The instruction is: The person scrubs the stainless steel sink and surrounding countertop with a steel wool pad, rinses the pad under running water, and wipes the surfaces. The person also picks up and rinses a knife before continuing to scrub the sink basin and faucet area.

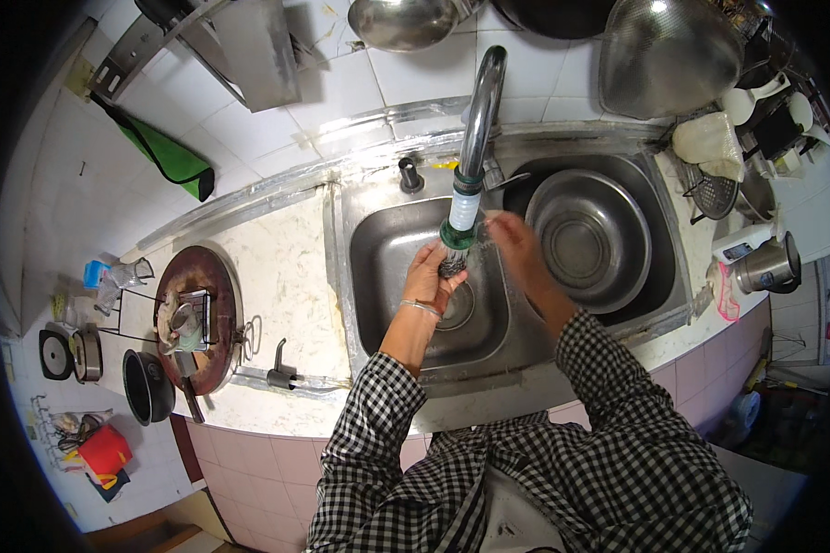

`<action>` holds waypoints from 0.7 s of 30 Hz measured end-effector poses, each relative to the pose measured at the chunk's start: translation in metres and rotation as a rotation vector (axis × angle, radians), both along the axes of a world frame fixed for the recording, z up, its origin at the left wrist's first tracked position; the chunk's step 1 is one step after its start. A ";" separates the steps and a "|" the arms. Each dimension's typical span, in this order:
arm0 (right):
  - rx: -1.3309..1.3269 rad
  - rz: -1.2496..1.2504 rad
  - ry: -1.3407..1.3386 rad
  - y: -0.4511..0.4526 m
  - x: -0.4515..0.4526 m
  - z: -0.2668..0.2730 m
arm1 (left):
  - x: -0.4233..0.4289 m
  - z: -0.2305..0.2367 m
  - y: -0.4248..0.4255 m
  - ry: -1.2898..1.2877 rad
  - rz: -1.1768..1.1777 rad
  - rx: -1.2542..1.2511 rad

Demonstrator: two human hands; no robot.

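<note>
My left hand (425,276) holds a small dark, rough-textured object (453,264) under the faucet's outlet, and water streams onto it. Whether it is a metal scourer I cannot tell. Above it, the chrome faucet (481,117) ends in a white ribbed extension (464,211) with a green spray head (457,236). To the right of that extension, my right hand (517,242) is raised and blurred by motion, below the faucet lever (510,181); its grip is unclear. Both hands are over the left basin (380,297) of the steel double sink or its divider.
A large metal bowl (638,221) sits in the right basin. On the left counter, a round chopping board (214,276) carries a wire rack, and a knife (191,397) lies beside it. Near it stands a black pot (137,387). A steel pot (768,268) is at far right.
</note>
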State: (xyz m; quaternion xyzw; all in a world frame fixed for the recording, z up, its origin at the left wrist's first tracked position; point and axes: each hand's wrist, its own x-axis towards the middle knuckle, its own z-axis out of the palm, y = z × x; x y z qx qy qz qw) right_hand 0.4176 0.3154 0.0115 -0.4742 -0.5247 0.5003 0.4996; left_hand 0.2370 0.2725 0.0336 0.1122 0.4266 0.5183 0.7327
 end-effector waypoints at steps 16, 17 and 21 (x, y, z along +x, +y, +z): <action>0.185 -0.185 -0.429 0.089 0.042 0.003 | -0.003 -0.001 -0.018 0.329 0.040 -0.091; 0.068 -0.123 -0.373 0.071 0.032 0.006 | -0.006 0.000 -0.020 0.389 0.042 -0.097; -0.044 0.487 -0.131 -0.028 -0.033 0.036 | -0.006 -0.026 -0.022 0.419 0.117 0.026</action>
